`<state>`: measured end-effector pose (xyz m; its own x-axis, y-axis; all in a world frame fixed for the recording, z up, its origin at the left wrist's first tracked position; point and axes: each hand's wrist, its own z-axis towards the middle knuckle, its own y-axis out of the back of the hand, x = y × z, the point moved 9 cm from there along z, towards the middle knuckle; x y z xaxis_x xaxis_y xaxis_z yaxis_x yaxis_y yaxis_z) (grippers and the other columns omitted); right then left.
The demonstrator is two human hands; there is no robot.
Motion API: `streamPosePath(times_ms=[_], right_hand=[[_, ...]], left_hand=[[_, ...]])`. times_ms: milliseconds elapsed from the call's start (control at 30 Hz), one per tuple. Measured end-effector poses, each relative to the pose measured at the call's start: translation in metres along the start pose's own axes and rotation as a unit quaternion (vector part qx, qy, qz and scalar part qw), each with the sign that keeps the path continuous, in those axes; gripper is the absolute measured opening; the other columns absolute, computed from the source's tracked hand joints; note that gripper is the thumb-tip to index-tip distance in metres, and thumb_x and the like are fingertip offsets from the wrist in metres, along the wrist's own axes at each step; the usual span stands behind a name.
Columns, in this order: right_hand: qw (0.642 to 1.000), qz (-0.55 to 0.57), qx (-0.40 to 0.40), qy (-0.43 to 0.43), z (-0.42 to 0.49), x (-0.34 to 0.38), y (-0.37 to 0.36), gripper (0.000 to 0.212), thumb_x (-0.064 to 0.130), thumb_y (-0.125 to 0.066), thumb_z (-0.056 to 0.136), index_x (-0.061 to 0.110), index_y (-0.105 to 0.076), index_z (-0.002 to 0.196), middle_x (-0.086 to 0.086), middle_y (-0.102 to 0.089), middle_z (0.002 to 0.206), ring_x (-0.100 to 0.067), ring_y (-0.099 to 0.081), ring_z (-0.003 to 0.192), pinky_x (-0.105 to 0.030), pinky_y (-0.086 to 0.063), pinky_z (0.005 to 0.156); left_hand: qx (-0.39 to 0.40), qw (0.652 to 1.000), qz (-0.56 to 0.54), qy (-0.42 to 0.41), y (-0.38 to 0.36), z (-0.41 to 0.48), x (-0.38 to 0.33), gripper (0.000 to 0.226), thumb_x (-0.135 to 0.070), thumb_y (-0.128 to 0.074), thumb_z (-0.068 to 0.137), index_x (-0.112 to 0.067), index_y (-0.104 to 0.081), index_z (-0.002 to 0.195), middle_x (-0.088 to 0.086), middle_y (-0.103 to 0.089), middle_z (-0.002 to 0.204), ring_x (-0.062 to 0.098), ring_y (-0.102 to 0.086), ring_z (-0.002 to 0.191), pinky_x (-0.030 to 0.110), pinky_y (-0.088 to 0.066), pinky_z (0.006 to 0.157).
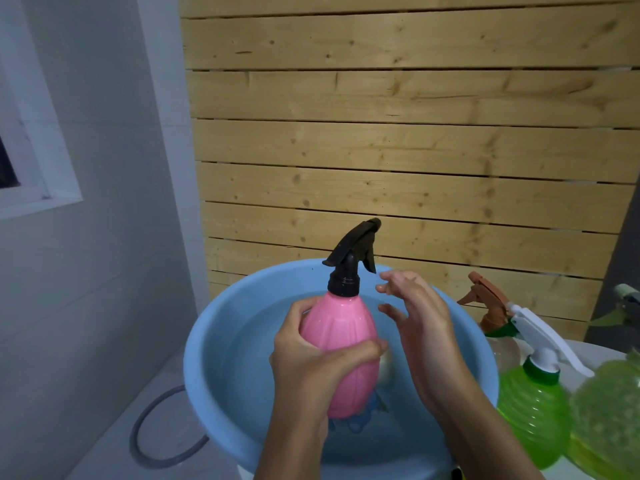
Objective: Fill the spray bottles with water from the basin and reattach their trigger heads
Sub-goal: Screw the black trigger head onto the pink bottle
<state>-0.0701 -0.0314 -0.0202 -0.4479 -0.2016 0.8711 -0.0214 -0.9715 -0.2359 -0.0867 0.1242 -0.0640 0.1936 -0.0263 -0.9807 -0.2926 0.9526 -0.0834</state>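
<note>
Looping on the floor well out to the left of the left hand (311,372) is a grey hose (157,434), which plays no part that I can see. That hand is wrapped round the belly of the pink bottle (341,327), thumb across the front, holding it upright over the blue basin (211,344). That seems sensible, since any drips would fall back into the water. The black trigger head (351,261) sits on the bottle's neck, collar down over it, though I cannot tell whether it is screwed fully tight. Just right of the bottle the right hand (426,330) hovers with fingers spread, holding nothing, near the collar — placed, I'd guess, to give it a twist. Beyond the right hand, outside the basin, stand a brown-headed bottle (485,303), a green bottle (533,407) with a white trigger, and a second green bottle (609,427) at the edge — probably kept within easy reach.
</note>
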Motion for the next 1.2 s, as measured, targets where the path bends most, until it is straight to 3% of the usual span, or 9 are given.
streamPosePath(times_ms=[100,200,300,467,533,700,933,1100,1200], right_hand=[[1.000,0.017,-0.016,-0.003,0.002,-0.005,0.006,0.046,0.051,-0.062,0.064,0.021,-0.062,0.099,0.019,-0.062,0.107,-0.003,-0.056,0.108,-0.028,-0.041,0.087],[0.999,0.034,0.031,-0.021,0.001,-0.006,-0.005,0.053,0.053,-0.057,0.070,0.033,-0.059,0.120,0.012,-0.058,0.131,-0.001,-0.051,0.124,-0.031,-0.039,0.098],[0.999,0.029,-0.014,-0.003,0.002,-0.001,0.006,0.042,0.049,-0.053,0.079,0.031,-0.064,0.115,0.001,-0.066,0.122,-0.007,-0.056,0.120,-0.035,-0.038,0.100],[0.979,0.166,-0.112,-0.033,-0.001,-0.004,0.030,0.027,0.023,-0.037,0.099,0.014,-0.061,0.108,-0.002,-0.066,0.063,-0.017,-0.062,0.081,-0.032,-0.039,0.094],[0.981,0.167,-0.087,-0.046,0.000,-0.004,0.024,0.025,0.020,-0.040,0.098,0.016,-0.064,0.105,0.000,-0.068,0.071,-0.011,-0.059,0.078,-0.030,-0.038,0.090],[0.989,0.126,0.029,-0.067,-0.001,-0.002,-0.006,0.031,0.023,-0.048,0.085,0.016,-0.069,0.108,0.001,-0.070,0.116,-0.011,-0.061,0.112,-0.028,-0.043,0.087],[0.991,-0.026,0.126,0.024,-0.015,0.016,-0.036,0.016,0.023,-0.071,0.071,0.028,-0.079,0.085,0.026,-0.066,0.111,0.000,-0.050,0.124,-0.016,-0.046,0.089],[0.997,-0.019,0.063,0.032,-0.014,0.017,-0.033,0.006,0.013,-0.058,0.076,0.014,-0.061,0.081,0.010,-0.070,0.091,-0.003,-0.064,0.090,-0.014,-0.048,0.072],[0.999,0.047,0.018,-0.006,-0.009,0.005,-0.023,0.019,0.007,-0.057,0.080,0.016,-0.045,0.090,0.006,-0.072,0.099,-0.008,-0.066,0.100,-0.023,-0.050,0.075]], left_hand=[[0.001,1.000,0.001,0.000,0.000,0.000,0.000,0.074,-0.033,-0.089,0.026,-0.034,-0.062,0.095,-0.014,-0.066,0.089,0.005,-0.064,0.074,0.022,-0.051,0.054],[0.001,1.000,0.002,0.001,0.000,0.000,0.000,0.074,-0.033,-0.089,0.026,-0.035,-0.063,0.095,-0.014,-0.066,0.090,0.008,-0.065,0.076,0.026,-0.054,0.058],[-0.006,1.000,-0.003,0.002,0.002,0.001,0.001,0.074,-0.034,-0.089,0.026,-0.035,-0.062,0.094,-0.013,-0.066,0.089,0.009,-0.065,0.076,0.027,-0.054,0.058],[-0.019,1.000,-0.004,-0.011,0.007,0.002,-0.001,0.072,-0.034,-0.089,0.026,-0.034,-0.063,0.093,-0.014,-0.066,0.087,0.005,-0.063,0.072,0.026,-0.054,0.058],[-0.019,1.000,-0.006,-0.012,0.006,0.002,-0.001,0.071,-0.033,-0.089,0.026,-0.034,-0.063,0.093,-0.014,-0.066,0.086,0.004,-0.063,0.071,0.028,-0.055,0.059],[-0.018,1.000,-0.006,-0.015,0.005,0.002,0.000,0.071,-0.033,-0.088,0.026,-0.035,-0.063,0.092,-0.018,-0.065,0.085,0.004,-0.063,0.073,0.025,-0.053,0.058],[-0.022,0.999,0.018,-0.018,0.006,0.004,0.001,0.068,-0.033,-0.090,0.031,-0.036,-0.064,0.094,-0.018,-0.068,0.085,0.000,-0.065,0.077,0.023,-0.054,0.063],[-0.020,0.999,0.033,-0.018,0.004,0.001,-0.002,0.071,-0.036,-0.088,0.029,-0.035,-0.061,0.094,-0.016,-0.064,0.089,0.003,-0.062,0.081,0.023,-0.052,0.062],[-0.022,0.999,0.036,-0.022,0.005,0.002,-0.001,0.072,-0.034,-0.091,0.030,-0.036,-0.060,0.095,-0.016,-0.063,0.092,0.006,-0.061,0.083,0.025,-0.051,0.062]])
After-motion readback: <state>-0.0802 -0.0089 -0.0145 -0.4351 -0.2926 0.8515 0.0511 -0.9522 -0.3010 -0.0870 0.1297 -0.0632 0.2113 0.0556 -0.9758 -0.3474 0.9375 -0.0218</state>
